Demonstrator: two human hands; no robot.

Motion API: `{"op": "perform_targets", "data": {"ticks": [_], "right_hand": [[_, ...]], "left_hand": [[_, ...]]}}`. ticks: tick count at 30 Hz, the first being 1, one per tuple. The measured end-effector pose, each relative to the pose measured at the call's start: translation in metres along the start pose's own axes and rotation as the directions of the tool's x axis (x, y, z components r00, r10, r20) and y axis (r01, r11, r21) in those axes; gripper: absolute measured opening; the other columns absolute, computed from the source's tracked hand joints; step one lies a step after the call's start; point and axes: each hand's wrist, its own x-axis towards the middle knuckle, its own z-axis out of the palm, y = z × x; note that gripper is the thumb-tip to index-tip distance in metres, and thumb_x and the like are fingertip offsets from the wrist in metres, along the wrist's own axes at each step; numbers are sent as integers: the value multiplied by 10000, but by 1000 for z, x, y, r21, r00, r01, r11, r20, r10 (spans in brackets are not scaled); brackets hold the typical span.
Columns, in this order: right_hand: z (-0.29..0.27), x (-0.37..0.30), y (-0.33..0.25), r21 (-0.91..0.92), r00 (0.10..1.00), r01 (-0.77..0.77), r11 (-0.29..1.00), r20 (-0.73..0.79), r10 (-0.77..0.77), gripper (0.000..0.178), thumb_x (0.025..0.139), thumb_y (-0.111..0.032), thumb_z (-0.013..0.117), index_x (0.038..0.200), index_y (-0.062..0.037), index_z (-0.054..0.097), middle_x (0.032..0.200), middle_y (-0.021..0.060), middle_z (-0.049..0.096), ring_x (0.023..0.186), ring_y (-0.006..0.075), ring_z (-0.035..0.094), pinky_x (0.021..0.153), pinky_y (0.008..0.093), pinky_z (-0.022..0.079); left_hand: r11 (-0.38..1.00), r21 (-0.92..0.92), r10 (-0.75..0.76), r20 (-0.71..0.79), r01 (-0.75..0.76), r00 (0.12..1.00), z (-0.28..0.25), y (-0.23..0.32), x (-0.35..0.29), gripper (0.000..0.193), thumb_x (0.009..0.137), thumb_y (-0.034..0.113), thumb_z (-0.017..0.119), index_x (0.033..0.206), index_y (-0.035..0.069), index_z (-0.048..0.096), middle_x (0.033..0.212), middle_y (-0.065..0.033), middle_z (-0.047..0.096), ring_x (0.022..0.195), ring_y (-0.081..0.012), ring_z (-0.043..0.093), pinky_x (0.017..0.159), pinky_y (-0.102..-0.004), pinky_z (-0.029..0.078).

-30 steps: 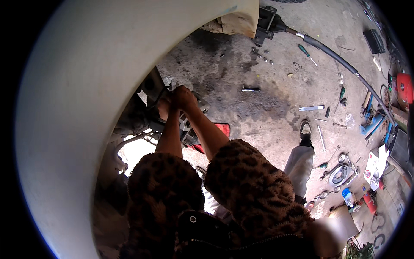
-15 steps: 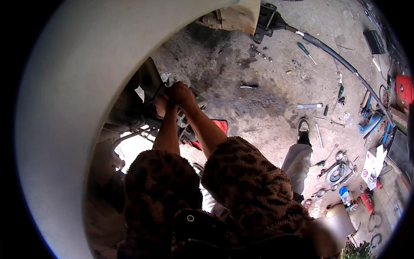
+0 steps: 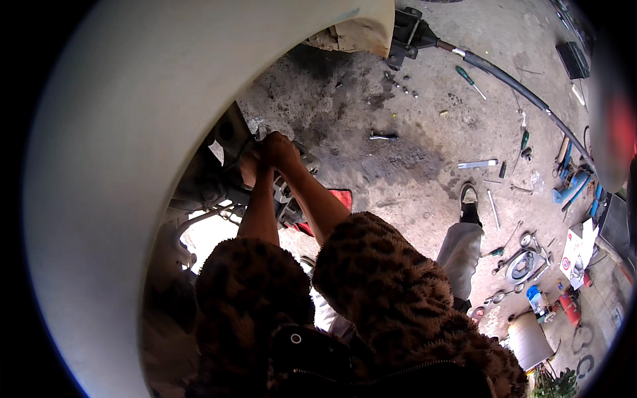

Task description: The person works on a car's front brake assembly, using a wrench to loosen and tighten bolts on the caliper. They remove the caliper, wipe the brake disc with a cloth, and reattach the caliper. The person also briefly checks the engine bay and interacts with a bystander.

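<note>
Both my arms, in fuzzy spotted sleeves, reach into the shaded wheel well under a pale car fender (image 3: 106,172). My right hand (image 3: 280,151) is closed, its fingers curled round something among the dark metal car parts (image 3: 229,136). Close against it on the left, my left hand (image 3: 249,167) is partly hidden behind the right wrist. Its visible fingers look closed too. What either hand grips cannot be made out. Below the hands, more metal parts (image 3: 286,202) and a red cloth-like piece (image 3: 342,198) show beside my right forearm.
On the stained concrete lie a ratchet (image 3: 383,136), a green-handled screwdriver (image 3: 470,81), wrenches (image 3: 494,209) and small bolts (image 3: 406,87). A long dark-sleeved bar (image 3: 501,74) joins a black metal bracket (image 3: 406,40). Blue-handled tools (image 3: 572,189) and a cylindrical container (image 3: 529,341) stand right. A blur covers the right edge.
The view has shifted slightly, and the hands appear a little lower in it. Both stay together at the same car parts. A blurred shape now covers the red object at the right edge.
</note>
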Motion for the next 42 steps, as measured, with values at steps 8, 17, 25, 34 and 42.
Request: {"op": "perform_targets", "data": {"ticks": [8,17,25,34,42], "right_hand": [[-4,-1,0,3,991,110,994,-75,-109,522,737,-480,698,1008,-34,696,1106,209,669,1080,353,632,913,437,510],[-11,15,-9,-27,989,127,992,82,-124,596,763,-534,667,1028,-1,686,1122,224,659,1101,345,623,932,417,501],[12,20,11,-80,976,220,972,22,-219,477,850,-459,576,1021,-30,696,1065,231,666,1059,359,633,927,432,496],[7,19,2,-58,994,106,993,-5,-106,450,824,-436,610,1004,-33,698,1070,234,669,1049,376,638,908,445,506],[30,93,34,-91,930,302,949,-189,-314,475,810,-414,593,1113,-52,648,1154,227,642,1111,368,612,943,443,494]], "left_hand": [[1000,17,-20,44,20,999,8,-1,11,573,781,668,577,948,143,731,971,-108,727,870,-268,715,681,-440,572],[998,58,12,28,-14,1000,-1,9,13,533,788,658,597,961,169,719,973,-87,724,886,-255,713,691,-425,580],[995,103,-15,55,9,998,11,-3,15,456,816,588,619,973,170,714,979,-67,723,901,-242,712,698,-411,583],[993,90,75,66,-80,995,1,5,10,489,799,598,635,960,143,709,973,-84,722,879,-236,713,682,-402,579],[993,-1,116,53,-116,992,-5,46,9,521,806,621,589,1010,153,690,994,-105,715,890,-261,709,681,-418,578]]}}
